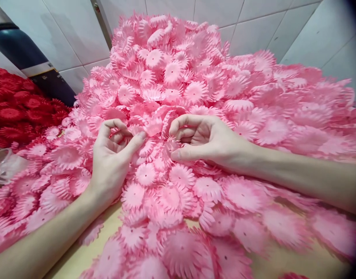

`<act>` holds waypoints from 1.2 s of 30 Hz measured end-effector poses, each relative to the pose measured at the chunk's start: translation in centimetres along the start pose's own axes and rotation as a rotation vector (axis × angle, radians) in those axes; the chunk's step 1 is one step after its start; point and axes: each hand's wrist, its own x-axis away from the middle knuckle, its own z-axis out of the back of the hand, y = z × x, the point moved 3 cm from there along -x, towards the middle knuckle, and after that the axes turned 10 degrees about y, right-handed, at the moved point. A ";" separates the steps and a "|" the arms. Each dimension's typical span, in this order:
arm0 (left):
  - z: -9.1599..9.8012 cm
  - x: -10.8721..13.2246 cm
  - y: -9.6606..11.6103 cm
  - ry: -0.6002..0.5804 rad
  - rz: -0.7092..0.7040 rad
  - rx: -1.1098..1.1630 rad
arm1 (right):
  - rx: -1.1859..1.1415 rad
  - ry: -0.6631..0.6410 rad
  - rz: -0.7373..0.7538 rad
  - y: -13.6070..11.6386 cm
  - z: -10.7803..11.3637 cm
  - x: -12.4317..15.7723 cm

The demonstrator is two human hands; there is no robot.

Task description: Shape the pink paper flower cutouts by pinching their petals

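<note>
Pink fabric petal discs (145, 174) with fringed edges and small centre holes lie in a deep heap. My left hand (112, 159) hovers at the middle of the heap, its fingers loosely curled and the thumb apart from them, with nothing visible in it. Facing it, my right hand (207, 139) has a small pink petal disc (171, 146) between its thumb and bent fingers. Parts of that disc blend into the pile behind. Both hands are just above the discs, a short gap between them.
A red heap of similar discs (13, 112) lies at the left, beside a dark cylindrical bottle (35, 58). Near the left edge is a clear plastic cup (3, 166). White wall tiles (253, 31) rise behind. Yellowish tabletop (110, 219) shows in front.
</note>
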 end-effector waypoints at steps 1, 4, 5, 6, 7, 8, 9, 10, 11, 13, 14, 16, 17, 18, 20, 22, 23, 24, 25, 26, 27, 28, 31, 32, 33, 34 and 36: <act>0.0 0.0 0.1 -0.002 -0.017 -0.012 | -0.007 0.005 -0.012 0.0 0.0 0.0; 0.0 0.2 0.5 -0.037 -0.138 -0.078 | -0.033 0.013 -0.041 -0.1 -0.1 0.0; 0.0 0.3 0.6 -0.070 -0.190 -0.108 | -0.039 0.013 -0.046 -0.1 -0.1 0.0; 0.0 0.4 0.7 -0.109 -0.235 -0.138 | -0.040 0.011 -0.049 -0.1 -0.1 0.0; 0.1 0.5 0.8 -0.149 -0.269 -0.161 | -0.034 0.009 -0.047 -0.1 -0.1 0.0; 0.1 0.6 0.9 -0.187 -0.291 -0.175 | -0.018 0.005 -0.046 -0.1 -0.1 0.1; 0.1 0.7 0.9 -0.215 -0.308 -0.180 | 0.005 0.001 -0.045 0.0 0.0 0.1; 0.2 0.7 1.0 -0.231 -0.318 -0.183 | 0.029 -0.001 -0.044 0.0 0.0 0.1; 0.1 0.8 1.0 -0.246 -0.321 -0.191 | 0.050 -0.002 -0.044 0.1 0.1 0.1; -0.1 0.9 1.1 -0.286 -0.326 -0.214 | 0.070 -0.004 -0.037 0.2 0.1 0.1; -0.3 0.9 1.2 -0.308 -0.328 -0.228 | 0.070 -0.007 -0.030 0.2 0.1 0.1; -0.7 1.0 1.2 -0.351 -0.341 -0.246 | 0.073 -0.005 -0.003 0.1 0.1 0.1; -0.8 1.1 1.3 -0.364 -0.349 -0.249 | 0.081 0.004 0.011 0.0 0.0 0.1; -0.9 1.1 1.3 -0.365 -0.353 -0.253 | 0.094 0.015 0.023 0.0 0.0 0.1; -0.9 1.1 1.2 -0.352 -0.352 -0.264 | 0.126 0.038 0.036 -0.2 -0.1 0.1; -0.8 1.2 1.1 -0.357 -0.356 -0.283 | 0.150 0.044 0.046 -0.2 -0.2 0.2; -0.8 1.2 1.1 -0.374 -0.366 -0.293 | 0.156 0.042 0.055 -0.3 -0.3 0.2; -0.8 1.2 1.1 -0.397 -0.375 -0.301 | 0.159 0.040 0.068 -0.3 -0.3 0.2; -0.8 1.3 1.2 -0.419 -0.382 -0.305 | 0.161 0.038 0.080 -0.4 -0.3 0.2; -0.7 1.3 1.2 -0.435 -0.382 -0.305 | 0.164 0.032 0.088 -0.4 -0.3 0.2; -0.8 1.3 1.2 -0.451 -0.375 -0.302 | 0.170 0.024 0.091 -0.4 -0.3 0.2; -0.8 1.3 1.2 -0.468 -0.365 -0.301 | 0.178 0.013 0.090 -0.5 -0.3 0.2; -0.9 1.2 1.2 -0.505 -0.338 -0.302 | 0.196 -0.019 0.080 -0.5 -0.4 0.2; -0.9 1.2 1.1 -0.507 -0.335 -0.301 | 0.200 -0.021 0.079 -0.5 -0.5 0.2; -0.9 1.2 1.0 -0.503 -0.336 -0.297 | 0.202 -0.021 0.080 -0.5 -0.5 0.2; -0.8 1.2 0.9 -0.499 -0.337 -0.295 | 0.206 -0.021 0.080 -0.5 -0.5 0.1; -0.7 1.1 0.7 -0.505 -0.340 -0.288 | 0.215 -0.020 0.079 -0.4 -0.5 0.1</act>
